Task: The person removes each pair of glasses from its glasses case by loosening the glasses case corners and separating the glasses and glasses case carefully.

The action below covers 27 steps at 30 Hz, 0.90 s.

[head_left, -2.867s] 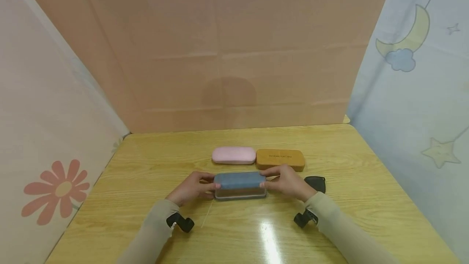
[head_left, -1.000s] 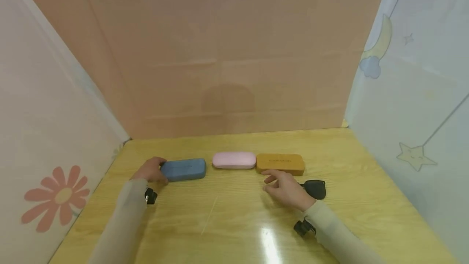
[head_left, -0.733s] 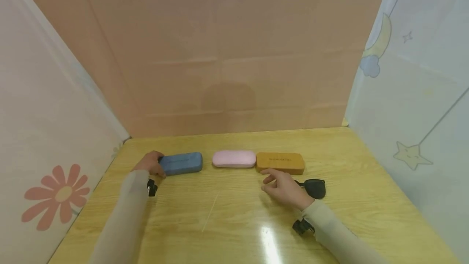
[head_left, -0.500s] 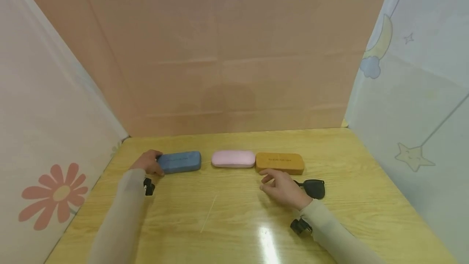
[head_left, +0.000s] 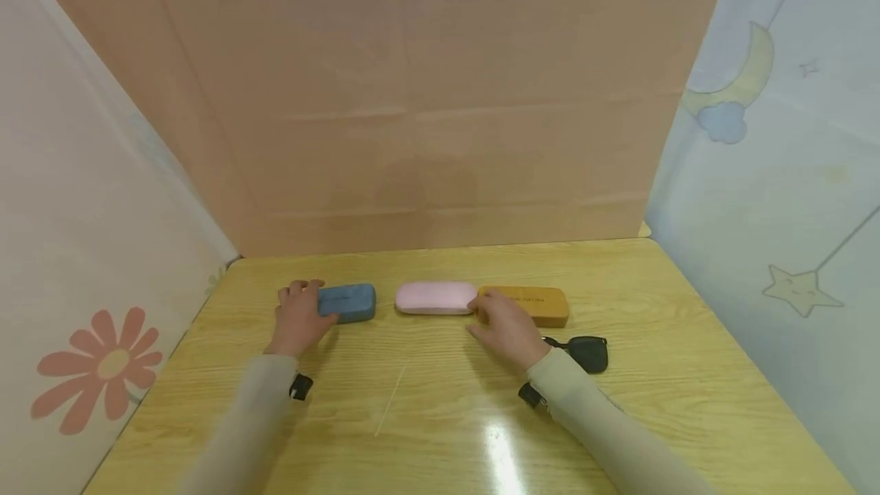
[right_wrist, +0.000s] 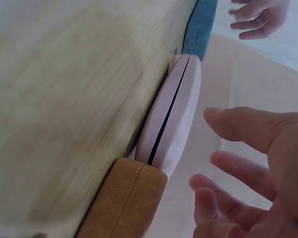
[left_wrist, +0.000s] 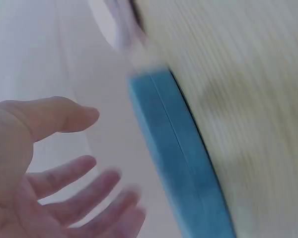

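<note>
In the head view three closed glasses cases lie in a row on the table: a blue one [head_left: 352, 302], a pink one [head_left: 433, 298] and an orange-brown one [head_left: 543, 307]. My left hand [head_left: 299, 318] hovers at the left end of the blue case. The left wrist view shows its fingers spread and apart from the case. Over the joint between the pink and orange-brown cases is my right hand [head_left: 510, 331], its fingers loosely bent and holding nothing in the right wrist view. Black sunglasses [head_left: 587, 354] lie beside the right wrist, partly hidden by it.
The wooden table [head_left: 440, 403] ends at a tan backdrop [head_left: 440, 136] behind the cases. Patterned cloth walls stand at the left [head_left: 103, 174] and right [head_left: 791, 189]. A thin pale line [head_left: 389, 403] runs across the tabletop.
The blue case went from the middle to the left end of the row, carried by my left hand, which has since let go. My right hand has moved slightly left toward the pink case.
</note>
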Motion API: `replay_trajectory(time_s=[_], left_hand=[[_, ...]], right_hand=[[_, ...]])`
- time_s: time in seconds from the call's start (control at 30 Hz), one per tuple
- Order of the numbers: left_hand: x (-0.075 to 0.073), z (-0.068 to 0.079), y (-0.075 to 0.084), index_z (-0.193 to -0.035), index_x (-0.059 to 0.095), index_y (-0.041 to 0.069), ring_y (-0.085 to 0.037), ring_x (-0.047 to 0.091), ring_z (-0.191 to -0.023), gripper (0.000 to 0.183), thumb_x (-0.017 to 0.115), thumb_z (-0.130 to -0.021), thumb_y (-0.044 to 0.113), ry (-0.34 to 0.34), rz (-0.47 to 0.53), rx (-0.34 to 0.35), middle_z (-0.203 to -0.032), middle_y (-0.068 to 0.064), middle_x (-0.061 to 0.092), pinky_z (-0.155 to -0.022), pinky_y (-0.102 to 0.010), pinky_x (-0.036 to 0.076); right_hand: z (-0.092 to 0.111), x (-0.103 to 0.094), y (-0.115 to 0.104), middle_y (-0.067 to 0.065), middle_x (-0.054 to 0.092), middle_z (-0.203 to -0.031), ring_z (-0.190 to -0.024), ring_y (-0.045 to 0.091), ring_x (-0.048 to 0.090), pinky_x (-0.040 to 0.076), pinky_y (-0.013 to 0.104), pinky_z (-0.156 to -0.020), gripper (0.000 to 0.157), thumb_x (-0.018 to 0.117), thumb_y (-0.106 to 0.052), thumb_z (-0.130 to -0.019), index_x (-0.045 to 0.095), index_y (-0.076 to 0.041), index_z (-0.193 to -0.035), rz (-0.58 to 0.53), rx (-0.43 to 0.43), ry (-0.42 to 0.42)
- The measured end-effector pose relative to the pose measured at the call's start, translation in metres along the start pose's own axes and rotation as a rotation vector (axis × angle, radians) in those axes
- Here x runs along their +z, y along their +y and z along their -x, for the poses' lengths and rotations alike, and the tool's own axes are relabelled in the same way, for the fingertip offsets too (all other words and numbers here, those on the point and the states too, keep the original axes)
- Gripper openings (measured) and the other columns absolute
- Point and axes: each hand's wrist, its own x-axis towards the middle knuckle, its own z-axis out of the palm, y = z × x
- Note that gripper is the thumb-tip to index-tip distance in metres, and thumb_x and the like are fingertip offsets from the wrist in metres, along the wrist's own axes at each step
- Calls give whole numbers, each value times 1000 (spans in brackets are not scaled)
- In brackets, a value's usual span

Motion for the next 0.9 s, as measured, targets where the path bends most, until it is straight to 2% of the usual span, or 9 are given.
replay_trajectory(time_s=[0.07, 0.13, 0.23, 0.37, 0.6, 0.73, 0.8, 0.9], left_hand=[[6, 9, 18, -136, 50, -7, -47, 53, -113, 57, 72, -91, 19, 25, 84, 46, -130, -32, 54, -87, -60, 48], [14, 16, 31, -132, 55, -5, -35, 63, -95, 49, 71, -92, 17, 1, 172, 73, -118, -25, 64, -78, -49, 53], [24, 22, 42, -128, 59, -2, -21, 64, -78, 41, 70, -92, 15, -78, 282, 65, -106, -16, 69, -67, -38, 54], [36, 29, 48, -122, 63, 1, -16, 61, -75, 33, 71, -92, 13, -120, 308, 62, -98, -8, 69, -65, -34, 52], [46, 31, 55, -114, 68, 2, -17, 64, -80, 25, 72, -91, 13, -170, 325, 78, -94, -3, 69, -74, -40, 54], [47, 31, 59, -114, 69, 2, -17, 64, -81, 24, 71, -92, 13, -195, 329, 81, -94, -3, 69, -76, -40, 55], [47, 30, 59, -116, 68, 1, -18, 64, -82, 26, 71, -93, 12, -209, 357, 70, -96, -4, 70, -74, -39, 55], [47, 29, 59, -123, 66, 0, -20, 66, -90, 33, 71, -93, 14, -238, 426, 33, -108, -9, 69, -72, -37, 55]], right_hand=[[-9, 1, -3, 9, 65, -108, -90, 23, 61, 53, 40, -77, 30, 81, -15, -84, 73, -3, -110, 23, -15, 14], [-18, 3, -4, 10, 66, -110, -95, 25, 61, 54, 40, -79, 32, 83, -16, -83, 73, -3, -110, 47, -21, 27], [-29, 5, -4, 11, 68, -113, -101, 29, 60, 54, 43, -82, 35, 84, -20, -81, 73, -5, -111, 75, -15, 16], [-41, 9, -2, 10, 69, -115, -104, 29, 59, 54, 44, -86, 37, 83, -24, -82, 73, -8, -113, 119, -12, -32], [-54, 14, 1, 9, 71, -115, -97, 27, 59, 54, 43, -82, 35, 82, -19, -81, 74, -10, -114, 163, -10, -91], [-55, 14, 1, 9, 71, -115, -100, 28, 61, 54, 43, -86, 35, 84, -17, -80, 75, -11, -114, 181, 9, -126], [-55, 13, 0, 10, 71, -116, -104, 29, 62, 54, 44, -88, 36, 85, -17, -80, 75, -11, -115, 182, 3, -148], [-54, 11, -2, 10, 71, -117, -110, 30, 64, 53, 44, -92, 37, 85, -19, -81, 74, -10, -115, 174, -18, -191]])
